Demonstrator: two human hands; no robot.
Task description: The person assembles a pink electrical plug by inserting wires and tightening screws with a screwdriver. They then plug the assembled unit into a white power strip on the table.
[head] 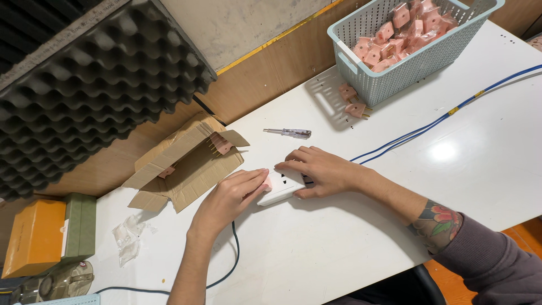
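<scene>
A white socket block [280, 187] lies flat near the middle of the white surface [468, 169], between both hands. It looks like rigid plastic, light and smooth, likely to slide on the glossy top unless pinned down; its long edges seem the best place to grip it. The right hand [322, 169] rests over its far end, fingers spread and curled loosely on the top and side, steadying rather than clamping. The left hand [234, 195] has its fingers drawn together at the near end, pressing a small pink plug [267, 183] against the block's face. A screwdriver [289, 133] lies just beyond, and an open cardboard box [180, 169] sits to the left. A basket [406, 62] of pink plugs stands well apart.
</scene>
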